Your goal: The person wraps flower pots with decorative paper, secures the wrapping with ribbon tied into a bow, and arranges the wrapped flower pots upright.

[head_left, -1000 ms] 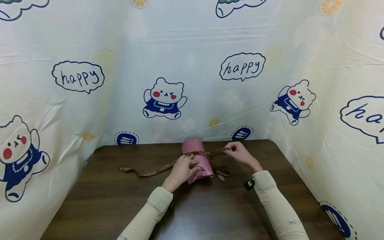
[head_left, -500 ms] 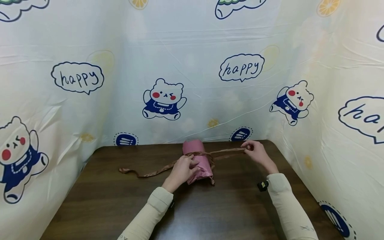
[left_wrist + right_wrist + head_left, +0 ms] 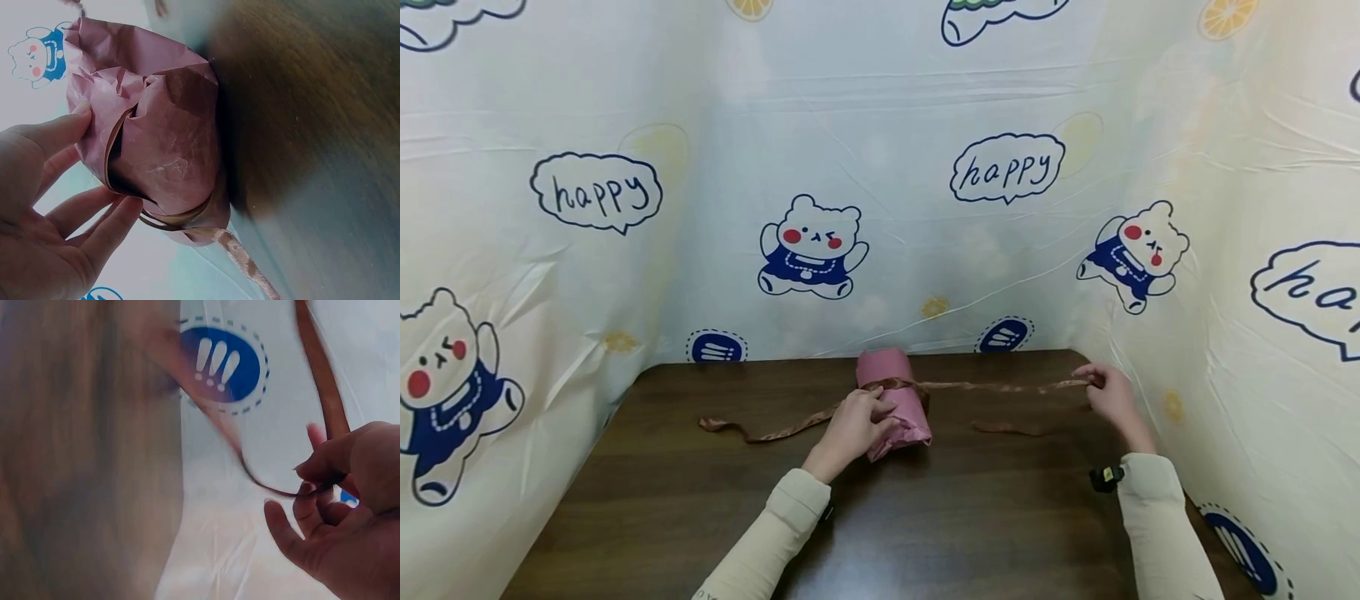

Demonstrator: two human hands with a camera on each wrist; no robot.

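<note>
A pink paper-wrapped package (image 3: pixel 885 365) lies near the far side of the table, a brown ribbon (image 3: pixel 985 386) looped around its middle. My left hand (image 3: pixel 852 425) holds the package from its left side; in the left wrist view the thumb and fingertips lie on the creased paper (image 3: pixel 169 144). Off to the right, my right hand (image 3: pixel 1111 402) pinches the ribbon between thumb and fingers and draws it out taut from the package. Past the pinch, the ribbon's loose end (image 3: pixel 215 419) trails off, blurred. The underside of the package is hidden.
The ribbon's other tail (image 3: pixel 786 432) lies wavy on the dark wooden table (image 3: pixel 700 500), left of the package. A printed curtain (image 3: pixel 895 250) with bears and "happy" bubbles hangs along the table's back and both sides. A small black device (image 3: pixel 1107 478) sits at the right wrist.
My right hand has moved steadily rightward, and the stretch of ribbon between it and the package is longer. The loose ribbon bunched right of the package has been drawn away. The left hand stays put.
</note>
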